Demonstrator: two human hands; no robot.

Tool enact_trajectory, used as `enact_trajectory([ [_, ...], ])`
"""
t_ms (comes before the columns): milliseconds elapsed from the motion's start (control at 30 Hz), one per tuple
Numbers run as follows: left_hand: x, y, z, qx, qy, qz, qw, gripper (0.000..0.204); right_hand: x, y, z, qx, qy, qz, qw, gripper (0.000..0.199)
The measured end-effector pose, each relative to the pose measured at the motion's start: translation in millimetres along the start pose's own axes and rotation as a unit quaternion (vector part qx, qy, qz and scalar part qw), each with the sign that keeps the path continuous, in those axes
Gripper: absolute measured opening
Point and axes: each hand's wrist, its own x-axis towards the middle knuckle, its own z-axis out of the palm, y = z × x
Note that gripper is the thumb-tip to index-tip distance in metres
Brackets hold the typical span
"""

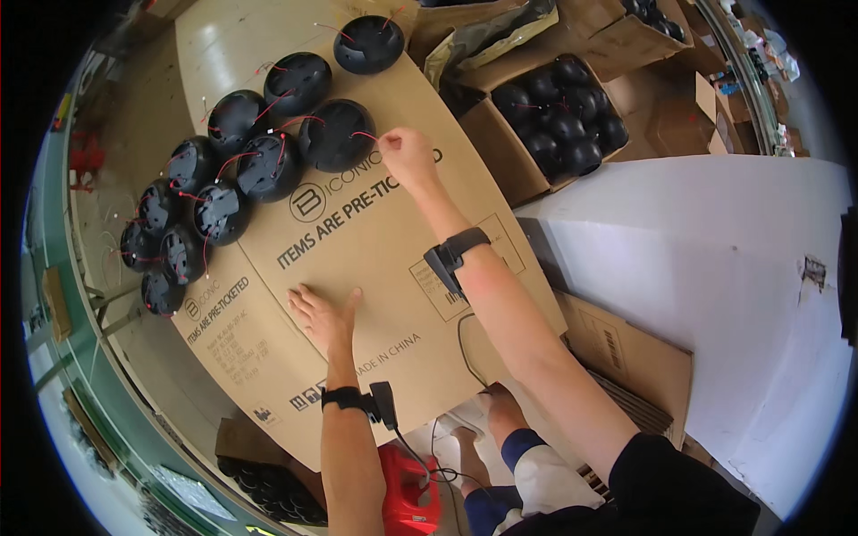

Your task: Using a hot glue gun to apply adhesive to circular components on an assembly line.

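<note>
My right hand point(407, 156) is closed in a pinch at the end of a red wire point(364, 135). That wire comes out of a round black plastic housing point(336, 138), which lies on a flattened cardboard sheet point(375, 259). My left hand point(323, 317) rests on the same cardboard with its fingers spread, holding nothing. Beyond it, several similar black housings point(237, 121) stand in two rough rows along the far left, most with thin red wires sticking out. Another one point(368, 45) sits at the far end. My right fingertips hide the tip of the wire.
An open carton point(500, 147) full of black round parts stands at the far right, with more boxes behind it. A white surface point(697, 232) lies to the right. Near my left forearm is a box of black parts point(268, 487), and below is a red plastic stool point(411, 500).
</note>
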Motion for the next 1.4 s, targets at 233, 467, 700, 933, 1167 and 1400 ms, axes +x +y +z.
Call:
enact_trajectory([
  [233, 1.4, 26.9, 13.0, -0.014, -0.029, 0.006, 0.999, 0.115, -146.7, 80.2, -118.2, -0.128, -0.130, -0.076, 0.980, 0.020],
  [467, -71.4, -248.1, 25.0, -0.147, -0.209, 0.179, 0.950, 0.051, -458.7, 163.1, -217.8, -0.038, -0.325, 0.109, 0.939, 0.010],
  [700, -412.9, -369.8, 97.7, -0.276, -0.256, 0.051, 0.925, 0.030, -511.9, 230.0, -263.8, -0.173, -0.300, 0.195, 0.918, 0.018],
  [933, -522.1, -465.4, 100.7, -0.074, -0.254, 0.102, 0.959, 0.032, -335.7, 129.0, -96.9, -0.240, -0.194, -0.188, 0.932, 0.027],
  [1167, -546.8, -401.3, 117.7, -0.310, -0.321, -0.103, 0.889, 0.045, -104.2, 46.8, 29.3, -0.231, -0.186, -0.265, 0.917, 0.059],
  [1400, -657.7, -397.3, 79.0, -0.469, -0.325, -0.358, 0.739, 0.060, -49.7, -16.6, 78.0, -0.314, -0.148, -0.095, 0.933, 0.060],
])
